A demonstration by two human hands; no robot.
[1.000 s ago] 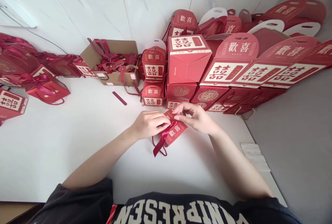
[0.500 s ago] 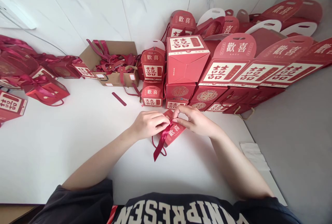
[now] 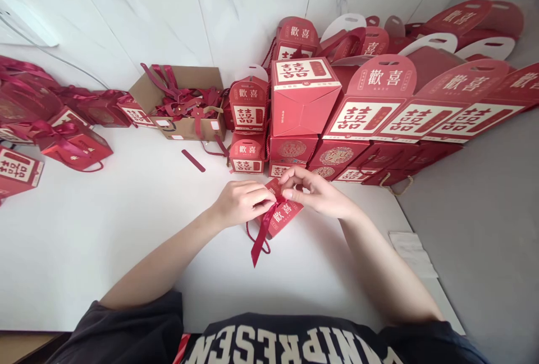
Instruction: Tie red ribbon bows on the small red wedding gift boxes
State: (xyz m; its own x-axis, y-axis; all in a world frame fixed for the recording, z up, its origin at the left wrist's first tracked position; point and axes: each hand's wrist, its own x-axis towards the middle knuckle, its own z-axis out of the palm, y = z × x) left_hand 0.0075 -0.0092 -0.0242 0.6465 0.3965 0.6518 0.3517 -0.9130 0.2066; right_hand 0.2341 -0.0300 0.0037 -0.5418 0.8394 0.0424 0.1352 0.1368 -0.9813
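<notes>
A small red gift box (image 3: 283, 219) with pale characters stands on the white table between my hands, seen from above at a slant. Across its top runs a dark red satin ribbon (image 3: 261, 235), one tail hanging toward me. My left hand (image 3: 244, 202) pinches the ribbon at the box's near-left side. Over the top of the box, my right hand (image 3: 314, 191) has its thumb and fingertips pressed together at the ribbon's other part, most of which the fingers hide. A twisted red cord handle (image 3: 266, 248) loops out below the box.
An open cardboard box (image 3: 189, 129) full of red ribbons stands by the wall, with a loose ribbon strip (image 3: 193, 160) before it. Stacked red boxes (image 3: 364, 117) fill the back right. Ribboned boxes (image 3: 80, 148) sit at left. White paper (image 3: 412, 251) lies at the right edge.
My right hand has shifted slightly and its fingers have curled closer together over the ribbon. The hanging ribbon tail has swung a little right and down. My left hand stays put.
</notes>
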